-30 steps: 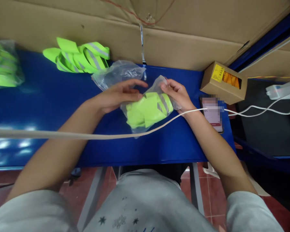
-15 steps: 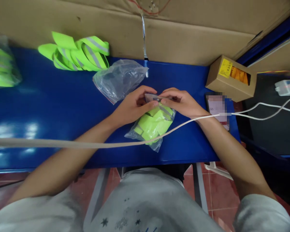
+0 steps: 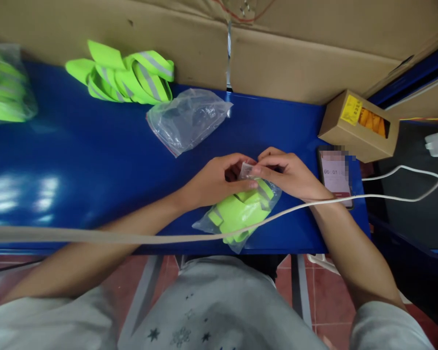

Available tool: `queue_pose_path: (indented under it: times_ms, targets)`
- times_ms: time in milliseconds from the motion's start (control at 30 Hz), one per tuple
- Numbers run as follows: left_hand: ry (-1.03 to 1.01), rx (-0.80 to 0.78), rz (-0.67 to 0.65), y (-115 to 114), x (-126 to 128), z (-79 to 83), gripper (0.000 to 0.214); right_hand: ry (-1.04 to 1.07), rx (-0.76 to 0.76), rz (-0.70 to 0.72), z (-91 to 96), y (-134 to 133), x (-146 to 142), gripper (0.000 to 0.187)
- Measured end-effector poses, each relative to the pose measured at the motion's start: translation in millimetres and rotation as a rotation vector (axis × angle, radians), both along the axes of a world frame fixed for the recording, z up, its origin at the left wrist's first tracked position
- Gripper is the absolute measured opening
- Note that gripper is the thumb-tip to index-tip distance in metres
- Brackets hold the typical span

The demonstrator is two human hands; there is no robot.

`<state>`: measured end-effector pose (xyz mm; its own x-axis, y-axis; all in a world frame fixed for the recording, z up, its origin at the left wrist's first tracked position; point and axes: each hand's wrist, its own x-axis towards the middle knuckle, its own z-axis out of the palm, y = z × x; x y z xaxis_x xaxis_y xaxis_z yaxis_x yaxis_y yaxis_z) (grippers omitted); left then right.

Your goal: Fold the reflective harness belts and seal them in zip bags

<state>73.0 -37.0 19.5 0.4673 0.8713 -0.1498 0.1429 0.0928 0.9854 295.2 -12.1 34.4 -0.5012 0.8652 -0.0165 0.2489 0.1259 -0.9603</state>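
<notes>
A clear plastic bag [image 3: 237, 214] stuffed with folded neon-green reflective bands lies near the front edge of the blue table [image 3: 95, 160]. My left hand [image 3: 217, 180] and my right hand [image 3: 290, 175] meet at the bag's top edge, both closed in a pinch on its opening. The fingertips touch each other there. A white cable [image 3: 168, 238] crosses in front of my arms and over the bag.
An empty clear bag [image 3: 188, 119] lies behind my hands. Loose neon-green bands [image 3: 124, 78] sit at the back left, more bagged ones [image 3: 3, 92] at the far left. A cardboard box [image 3: 359, 126] and a phone [image 3: 336, 175] are at the right. A cardboard wall [image 3: 277, 63] runs behind.
The filled bag has come nearer to the table's front edge. My hands have closed together on its opening, from holding it apart a second ago.
</notes>
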Motion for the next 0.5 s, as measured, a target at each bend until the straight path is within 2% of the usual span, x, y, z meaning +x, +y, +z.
queue_pose_path:
  times_ms: [167,267,367,500]
  targets:
    - [0.08,0.081,-0.022,-3.5,3.8,-1.8,0.04,0.159,-0.215,-0.16,-4.4,-2.2,-3.8,0.033]
    - [0.072,0.094,-0.028,-1.3,2.2,-2.0,0.036,0.19,-0.29,-0.234,-4.2,-1.9,-3.2,0.032]
    - [0.045,0.087,-0.023,0.6,0.5,-1.3,0.032,0.201,-0.28,-0.282,-2.5,-0.2,0.1,0.029]
    - [-0.025,0.04,-0.03,-0.4,1.2,1.7,0.032,0.2,-0.218,-0.298,-2.2,1.4,1.9,0.043]
